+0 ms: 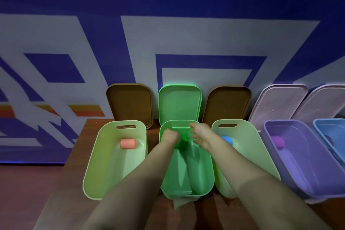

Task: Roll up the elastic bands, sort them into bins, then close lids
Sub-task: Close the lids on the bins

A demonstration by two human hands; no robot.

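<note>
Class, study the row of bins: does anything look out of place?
Yes: a pale green strip pokes out from under the near end of the middle green bin, onto the table. What it is, I cannot tell.

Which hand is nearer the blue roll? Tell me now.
Right. The right hand hovers just beside the blue roll, at the edge of the middle green bin; the left hand sits farther away, across that bin.

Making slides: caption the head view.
Left hand and right hand reach into the middle green bin; orange roll, blue roll, purple roll already binned.
</note>
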